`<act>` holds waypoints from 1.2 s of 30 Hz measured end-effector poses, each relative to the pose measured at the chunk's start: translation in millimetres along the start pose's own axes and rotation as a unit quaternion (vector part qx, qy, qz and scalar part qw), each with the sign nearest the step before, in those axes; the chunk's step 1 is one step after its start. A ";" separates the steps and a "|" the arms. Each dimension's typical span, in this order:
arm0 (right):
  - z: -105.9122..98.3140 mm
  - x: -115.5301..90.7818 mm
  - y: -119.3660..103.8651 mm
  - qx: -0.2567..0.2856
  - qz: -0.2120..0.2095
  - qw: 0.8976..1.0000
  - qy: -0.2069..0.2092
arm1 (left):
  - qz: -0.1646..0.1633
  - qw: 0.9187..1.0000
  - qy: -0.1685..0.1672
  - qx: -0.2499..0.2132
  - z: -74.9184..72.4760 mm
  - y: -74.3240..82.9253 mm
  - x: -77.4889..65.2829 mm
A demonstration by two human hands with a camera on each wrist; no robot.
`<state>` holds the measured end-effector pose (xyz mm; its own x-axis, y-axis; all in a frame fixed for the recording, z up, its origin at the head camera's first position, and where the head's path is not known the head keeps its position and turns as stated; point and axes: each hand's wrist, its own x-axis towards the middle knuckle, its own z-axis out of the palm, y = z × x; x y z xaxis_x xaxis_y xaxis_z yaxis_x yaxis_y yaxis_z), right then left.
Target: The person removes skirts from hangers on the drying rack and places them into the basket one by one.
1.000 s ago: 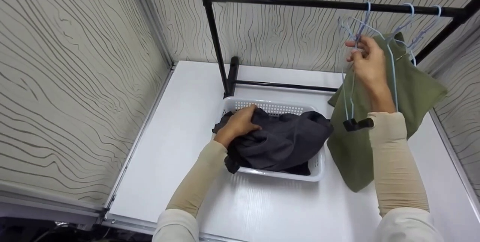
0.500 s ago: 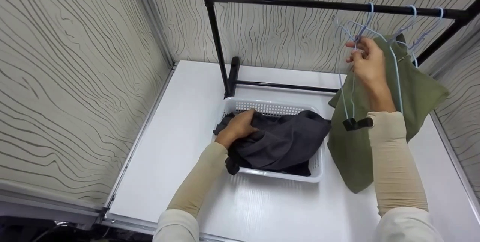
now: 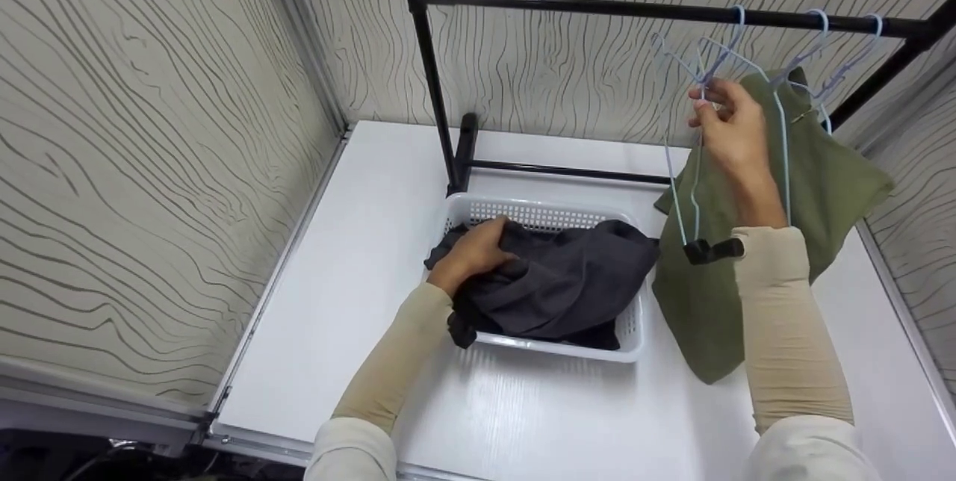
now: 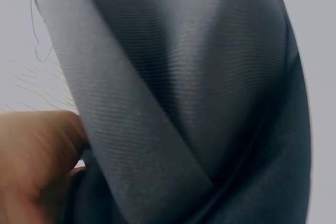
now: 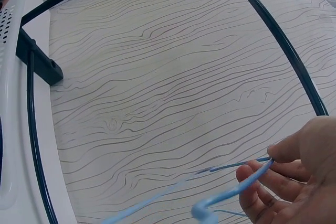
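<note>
A white surface (image 3: 358,257) is carrying everything here, walled in by panels with a wavy wood-grain pattern. A black clothes rail (image 3: 597,7) is standing at the back of it, its upright post rising at the left and its bar running across to the right. A green garment (image 3: 829,182) is hanging from the right part of that bar and draping down towards the surface. A white perforated basket (image 3: 538,213) is sitting just in front of the rail's foot, and a dark grey garment (image 3: 575,279) is lying bunched inside it, spilling slightly over the near rim.

The left hand (image 3: 474,248) is resting on the left end of the dark grey garment, fingers curling into the cloth and gripping it (the left wrist view is showing a fold (image 4: 173,103) pressed right against the hand (image 4: 31,161)). The right hand (image 3: 732,122) is lifted up near the bar, beside the green garment, pinching a light blue wire hanger (image 3: 698,70) between thumb and fingertips (image 5: 252,182); the hanger's thin wire (image 5: 231,190) is passing through them.
</note>
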<state>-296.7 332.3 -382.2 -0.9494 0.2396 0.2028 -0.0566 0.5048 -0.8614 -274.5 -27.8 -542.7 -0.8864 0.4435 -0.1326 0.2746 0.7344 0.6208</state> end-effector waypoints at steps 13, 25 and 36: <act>-5.8 -7.9 -2.4 -0.031 -0.016 0.999 0.033 | 0.021 0.999 0.029 -0.005 -2.6 2.2 2.0; -11.3 -23.5 -10.4 -0.083 -0.044 0.995 0.022 | 0.038 0.997 0.066 0.034 -9.9 3.7 -1.9; -28.9 -37.6 -16.2 -0.108 -0.068 0.991 0.037 | 0.067 0.986 0.148 -0.035 -40.5 7.3 -4.0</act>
<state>-251.2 339.1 -362.5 -0.9115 0.2135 0.3515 -0.1079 0.7006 -0.7053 -284.0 -45.0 -506.2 -0.9162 0.3584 0.1791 0.3803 0.6375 0.6700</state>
